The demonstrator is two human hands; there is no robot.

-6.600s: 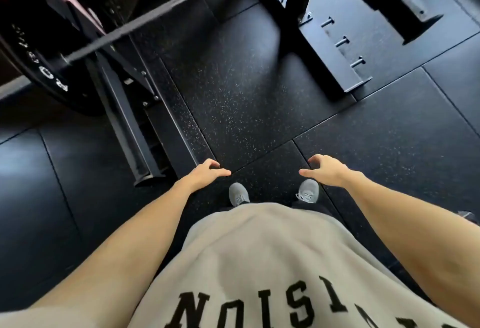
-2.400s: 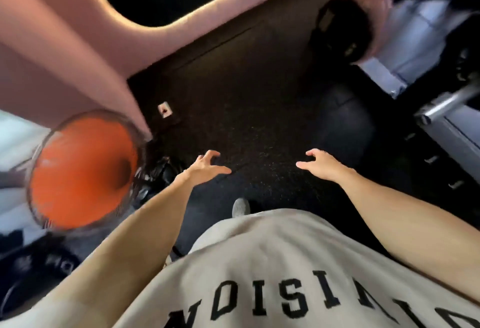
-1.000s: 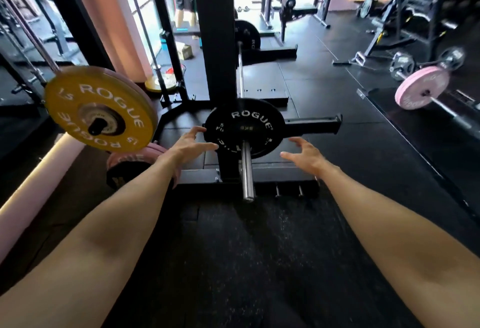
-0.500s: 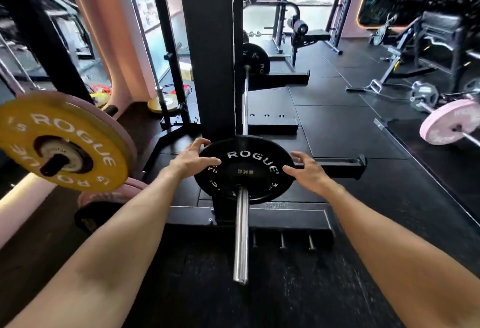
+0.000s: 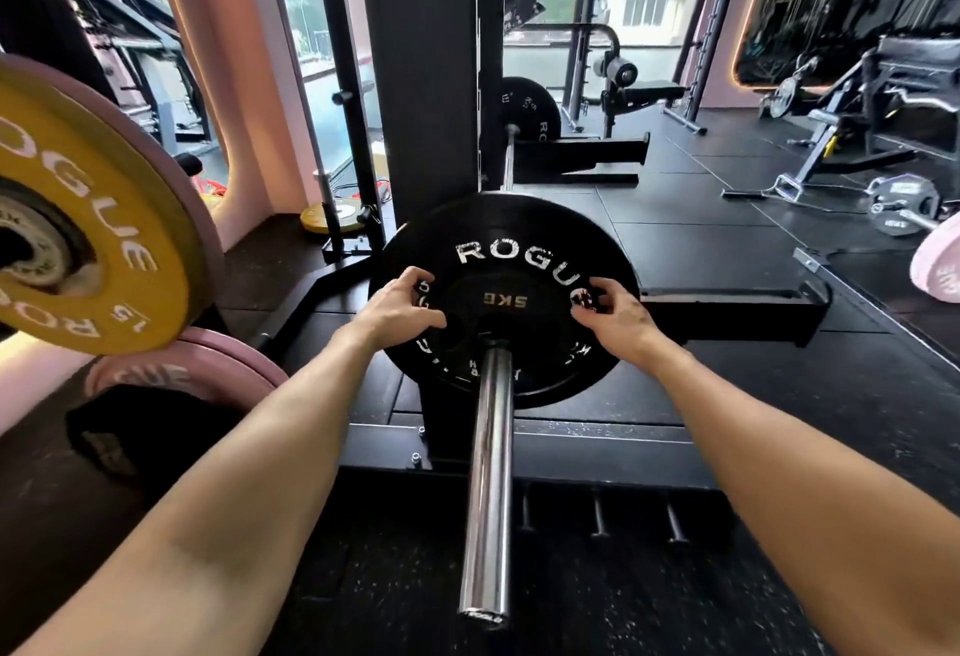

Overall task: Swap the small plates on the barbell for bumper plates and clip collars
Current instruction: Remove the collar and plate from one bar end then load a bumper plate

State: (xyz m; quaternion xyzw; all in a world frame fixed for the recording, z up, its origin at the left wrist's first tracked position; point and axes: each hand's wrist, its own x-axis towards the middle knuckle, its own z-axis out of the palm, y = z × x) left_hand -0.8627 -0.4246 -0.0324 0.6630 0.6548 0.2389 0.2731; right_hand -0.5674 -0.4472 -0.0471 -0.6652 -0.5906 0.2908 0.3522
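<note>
A small black 5 kg plate sits on the chrome barbell sleeve, whose end points toward me. My left hand is on the left side of the plate's face, and my right hand is on the right side. The fingers of both hands curl over the plate's raised inner lip. No collar shows on the sleeve in front of the plate. A second black plate hangs on the bar's far end. A yellow bumper plate backed by a pink one hangs on a peg at my left.
The black rack upright stands right behind the plate, with its base and storage pegs under the sleeve. Pink plates and a black plate lean low at the left. Another loaded barbell with a pink plate lies at the right.
I turned from looking at the floor to facing the bar's end and stepped closer. Both hands moved from the plate's edges onto its face and curled over its inner lip.
</note>
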